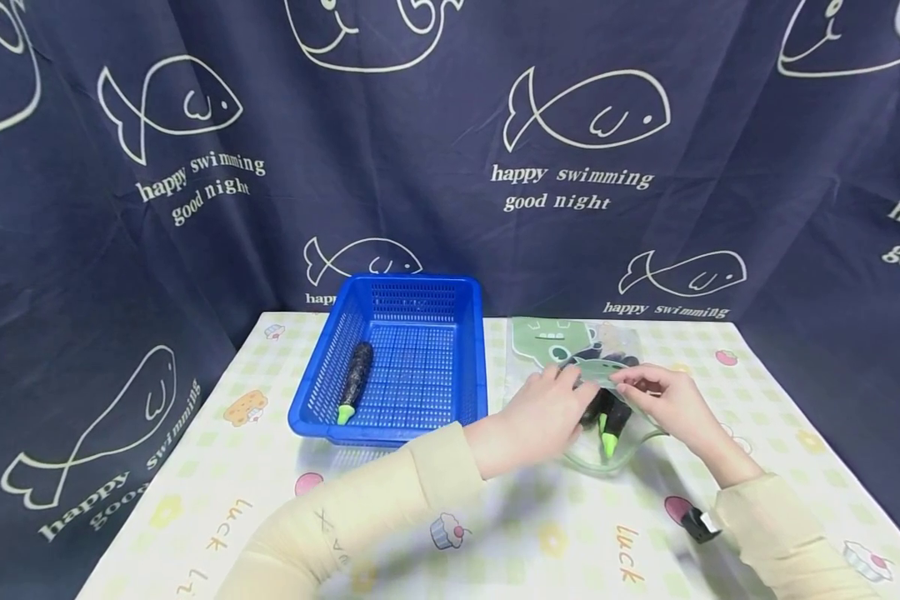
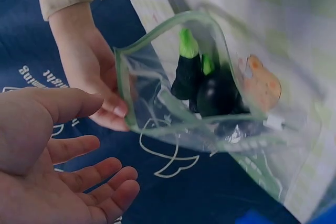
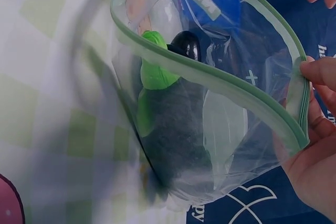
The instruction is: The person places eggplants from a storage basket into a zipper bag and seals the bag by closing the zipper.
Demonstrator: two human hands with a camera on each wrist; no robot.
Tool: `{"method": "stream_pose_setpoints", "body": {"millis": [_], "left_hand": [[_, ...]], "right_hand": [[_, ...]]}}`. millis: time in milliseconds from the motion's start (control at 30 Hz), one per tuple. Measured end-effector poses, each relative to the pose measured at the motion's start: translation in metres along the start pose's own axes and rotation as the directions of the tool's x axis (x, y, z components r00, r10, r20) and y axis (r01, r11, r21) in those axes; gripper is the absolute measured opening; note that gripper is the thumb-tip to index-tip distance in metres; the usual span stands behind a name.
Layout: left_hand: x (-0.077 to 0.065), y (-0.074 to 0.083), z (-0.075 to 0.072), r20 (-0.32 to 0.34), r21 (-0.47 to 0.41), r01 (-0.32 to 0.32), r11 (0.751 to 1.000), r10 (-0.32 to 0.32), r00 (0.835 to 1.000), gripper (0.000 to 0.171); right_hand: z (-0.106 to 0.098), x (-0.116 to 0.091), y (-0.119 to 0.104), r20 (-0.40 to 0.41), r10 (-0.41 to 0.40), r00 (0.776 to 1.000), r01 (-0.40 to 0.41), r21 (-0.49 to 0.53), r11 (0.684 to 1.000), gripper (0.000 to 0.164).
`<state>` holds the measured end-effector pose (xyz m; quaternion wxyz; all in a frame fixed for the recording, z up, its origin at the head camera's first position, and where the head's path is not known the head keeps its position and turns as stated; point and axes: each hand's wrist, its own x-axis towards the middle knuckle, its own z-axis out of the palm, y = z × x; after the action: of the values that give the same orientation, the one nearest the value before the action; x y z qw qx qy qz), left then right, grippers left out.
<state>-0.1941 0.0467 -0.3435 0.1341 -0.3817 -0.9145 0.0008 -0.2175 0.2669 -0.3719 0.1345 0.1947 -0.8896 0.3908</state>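
Observation:
A clear zip bag (image 1: 600, 468) with a green rim lies on the right of the table, its mouth gaping toward the near side. Dark eggplants (image 2: 216, 95) with bright green stems are inside it. My right hand (image 3: 320, 108) pinches a corner of the bag's rim between thumb and fingers. Beside the opposite side of the mouth is my left hand (image 2: 79, 161); its fingers are spread and loosely bent, with nothing in them. In the left wrist view it is apart from the bag. Another eggplant (image 1: 357, 375) lies along the left side of the blue basket (image 1: 393, 434).
The basket stands left of the bag on a checked, printed tablecloth (image 1: 390, 521). A dark blue curtain (image 1: 450, 125) with fish drawings hangs behind the table. A small black device (image 1: 699, 525) is at my right sleeve.

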Motion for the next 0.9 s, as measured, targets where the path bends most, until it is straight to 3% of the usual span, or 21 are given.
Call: {"method": "stream_pose_setpoints", "body": {"millis": [300, 733, 900], "left_hand": [[-0.007, -0.025, -0.014, 0.023, -0.026, 0.069, 0.997, -0.068, 0.997, 0.052], [-0.028, -0.073, -0.016, 0.027, 0.002, 0.168, 0.986, -0.168, 0.985, 0.051], [-0.032, -0.093, -0.017, 0.055, -0.004, 0.224, 0.975, -0.223, 0.973, 0.054]], "right_hand": [[-0.002, -0.001, -0.009, -0.004, -0.005, 1.000, 0.005, -0.011, 1.000, 0.015], [-0.003, -0.003, -0.010, 0.004, 0.001, 1.000, -0.001, -0.008, 1.000, 0.015], [-0.003, -0.003, -0.009, 0.003, -0.002, 1.000, 0.002, -0.012, 1.000, 0.015]]}}
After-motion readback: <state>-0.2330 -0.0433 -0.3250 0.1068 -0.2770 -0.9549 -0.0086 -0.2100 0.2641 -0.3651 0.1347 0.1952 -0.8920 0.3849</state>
